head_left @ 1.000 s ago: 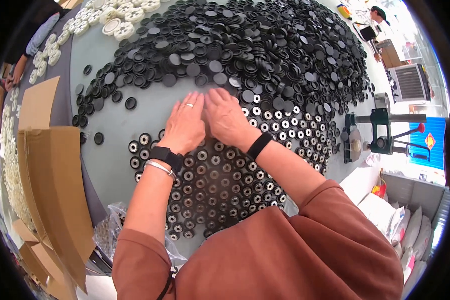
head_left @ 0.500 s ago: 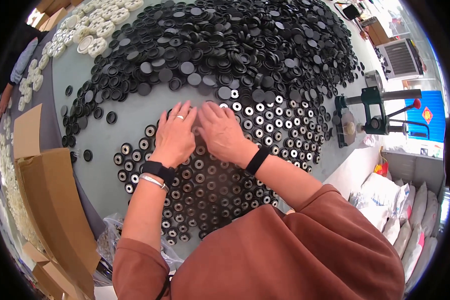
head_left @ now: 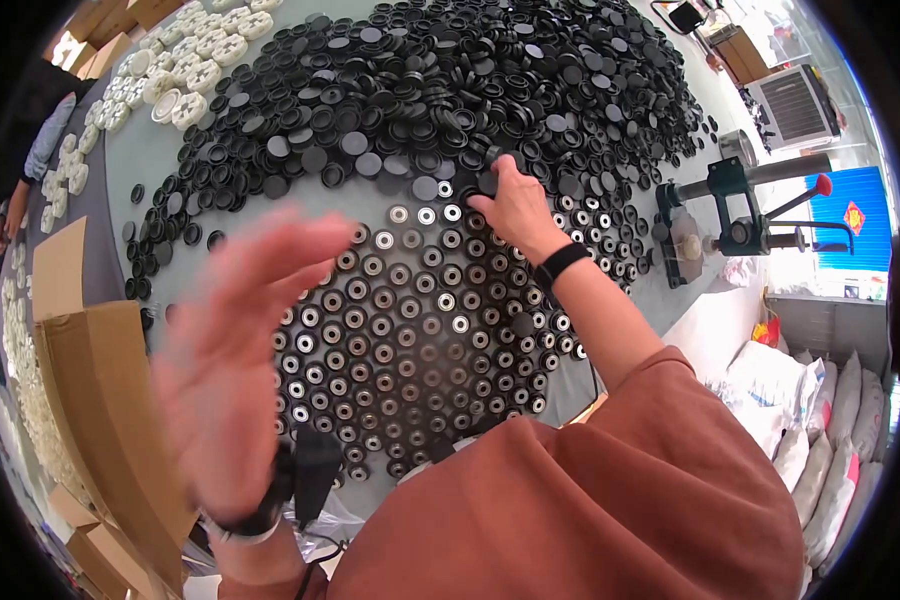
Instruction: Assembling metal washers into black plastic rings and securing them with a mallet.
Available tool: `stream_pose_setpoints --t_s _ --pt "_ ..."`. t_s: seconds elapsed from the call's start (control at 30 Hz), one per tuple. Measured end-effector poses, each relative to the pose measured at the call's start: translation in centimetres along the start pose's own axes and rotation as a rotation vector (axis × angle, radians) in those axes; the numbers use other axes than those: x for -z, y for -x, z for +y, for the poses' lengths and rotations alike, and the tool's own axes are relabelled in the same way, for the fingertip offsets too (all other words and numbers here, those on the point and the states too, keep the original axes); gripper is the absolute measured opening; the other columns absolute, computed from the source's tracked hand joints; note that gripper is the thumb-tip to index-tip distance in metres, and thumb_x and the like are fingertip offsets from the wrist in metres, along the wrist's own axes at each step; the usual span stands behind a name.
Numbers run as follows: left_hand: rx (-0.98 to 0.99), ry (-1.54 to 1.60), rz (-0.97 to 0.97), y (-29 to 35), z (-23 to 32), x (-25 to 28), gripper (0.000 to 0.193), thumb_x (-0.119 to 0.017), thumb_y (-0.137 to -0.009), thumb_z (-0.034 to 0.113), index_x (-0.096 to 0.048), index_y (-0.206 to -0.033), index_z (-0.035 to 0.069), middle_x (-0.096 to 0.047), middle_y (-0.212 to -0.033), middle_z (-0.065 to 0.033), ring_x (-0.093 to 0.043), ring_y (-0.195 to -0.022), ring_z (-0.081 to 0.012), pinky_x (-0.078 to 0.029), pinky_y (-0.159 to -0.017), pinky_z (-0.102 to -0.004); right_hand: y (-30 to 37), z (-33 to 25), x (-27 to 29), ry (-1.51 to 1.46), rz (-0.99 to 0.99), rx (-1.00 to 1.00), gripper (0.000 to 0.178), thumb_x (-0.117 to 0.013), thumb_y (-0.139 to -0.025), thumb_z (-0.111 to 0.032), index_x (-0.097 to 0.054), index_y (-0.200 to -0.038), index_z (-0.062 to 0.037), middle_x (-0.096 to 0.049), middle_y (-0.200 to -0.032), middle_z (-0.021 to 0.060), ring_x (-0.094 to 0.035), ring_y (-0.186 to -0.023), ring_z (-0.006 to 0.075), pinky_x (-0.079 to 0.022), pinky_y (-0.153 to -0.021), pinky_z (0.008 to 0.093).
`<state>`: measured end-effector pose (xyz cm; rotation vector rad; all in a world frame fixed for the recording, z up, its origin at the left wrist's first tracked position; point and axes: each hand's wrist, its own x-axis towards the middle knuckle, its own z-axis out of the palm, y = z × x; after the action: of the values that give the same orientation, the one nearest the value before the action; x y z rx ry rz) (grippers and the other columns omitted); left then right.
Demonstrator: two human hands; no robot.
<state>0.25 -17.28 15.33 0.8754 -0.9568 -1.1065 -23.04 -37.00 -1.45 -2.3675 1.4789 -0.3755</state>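
Note:
My left hand [head_left: 245, 350] is lifted close to the camera on the left. It is smeared by motion, but its fingers look stretched out with the thumb apart, and nothing shows in it. My right hand [head_left: 522, 210] reaches to the near edge of a big heap of black round caps [head_left: 420, 95]. Its thumb and forefinger are around a dark round cap [head_left: 488, 183], partly hidden by the fingers. Between my arms, black round parts with silver ring centres [head_left: 382, 326] stand close together in rows on the grey table [head_left: 135, 130].
A green hand press [head_left: 735, 215] stands at the right table edge. White sacks [head_left: 780, 385] are piled below it. An open cardboard box [head_left: 110, 420] is at the left, and white plastic parts [head_left: 200, 75] lie at the far left. Another person's arm [head_left: 45, 140] shows there.
My hands have parted from the middle of the rows. The left has come back and up toward the camera; the right has moved right and away to the heap's edge.

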Motion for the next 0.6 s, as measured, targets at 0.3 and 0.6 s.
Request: stream_pose_setpoints --t_s 0.3,0.6 --pt "-0.413 -0.075 -0.118 0.5 5.5 -3.7 0.055 -0.04 -0.094 0.042 -0.039 -0.131 0.001 -0.051 -0.112 -0.0132 -0.045 -0.107 -0.0312 -0.035 -0.094 -0.0482 -7.2 -2.5 -1.8 -0.046 0.084 0.008 0.047 -0.073 -0.074 -0.026 -0.043 -0.092 0.0055 -0.061 -0.082 0.0289 -0.06 -0.084 0.0445 -0.049 -0.073 0.0467" --pt "-0.35 -0.046 -0.056 10.4 8.8 -1.5 0.055 -0.041 -0.093 0.045 -0.042 -0.128 0.002 -0.051 -0.107 -0.012 -0.045 -0.102 -0.0296 -0.037 -0.092 -0.0471 -4.2 -5.6 -1.2 -0.032 -0.293 0.348 0.039 -0.073 -0.068 -0.019 -0.049 -0.095 -0.0048 -0.062 -0.085 0.0196 -0.061 -0.084 0.038 -0.048 -0.072 0.0455"
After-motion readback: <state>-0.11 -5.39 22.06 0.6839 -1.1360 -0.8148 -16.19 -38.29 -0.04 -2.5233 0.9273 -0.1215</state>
